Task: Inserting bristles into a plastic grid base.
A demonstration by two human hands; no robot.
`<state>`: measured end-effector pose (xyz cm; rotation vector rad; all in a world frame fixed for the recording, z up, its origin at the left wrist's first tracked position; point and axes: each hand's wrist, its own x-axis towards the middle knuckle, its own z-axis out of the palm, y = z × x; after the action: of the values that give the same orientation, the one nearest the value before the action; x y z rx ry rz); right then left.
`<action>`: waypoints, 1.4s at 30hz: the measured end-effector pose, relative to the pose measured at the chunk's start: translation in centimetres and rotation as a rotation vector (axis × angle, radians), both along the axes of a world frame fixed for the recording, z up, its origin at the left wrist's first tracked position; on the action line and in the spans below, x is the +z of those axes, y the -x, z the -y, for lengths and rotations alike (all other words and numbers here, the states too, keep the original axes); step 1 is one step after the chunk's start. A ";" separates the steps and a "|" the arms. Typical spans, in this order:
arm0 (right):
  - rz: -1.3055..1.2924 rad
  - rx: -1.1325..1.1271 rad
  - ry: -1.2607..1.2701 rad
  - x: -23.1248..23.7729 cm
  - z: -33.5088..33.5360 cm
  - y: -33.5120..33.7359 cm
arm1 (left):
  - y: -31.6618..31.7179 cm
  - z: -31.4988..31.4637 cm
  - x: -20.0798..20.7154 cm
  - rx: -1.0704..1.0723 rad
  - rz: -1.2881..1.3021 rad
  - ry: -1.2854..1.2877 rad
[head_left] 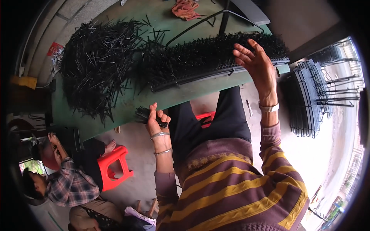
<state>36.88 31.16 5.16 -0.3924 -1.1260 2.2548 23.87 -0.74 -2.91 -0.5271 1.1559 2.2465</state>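
My left hand (157, 118) is closed round a small bundle of thin black plastic sticks (143, 114), just off the near edge of the green table (127, 101). My right hand (256, 63) is raised above the right part of a long dark perforated rack (204, 76), palm showing and fingers apart, holding nothing. Upright black sticks (200, 55) bristle densely along that rack. Left of the rack lies a large loose heap of the same kind of sticks (98, 63), in a tangle. Whether my right fingertips touch the sticks behind them, I cannot tell.
An orange cloth (185, 9) and a bent black metal frame (200, 29) are at the table's far side. Wire racks (306, 98) stack on the right. At lower left a person in a plaid shirt (73, 183) works near a red stool (114, 168).
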 end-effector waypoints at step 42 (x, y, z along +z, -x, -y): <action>0.241 -0.403 1.074 14.1 -4.2 8.3 | 9.8 -4.5 12.0 -0.496 0.025 0.640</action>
<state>28.54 35.35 19.23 -1.1973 0.1923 2.2689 14.09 3.73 9.06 -0.4369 1.7702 1.4306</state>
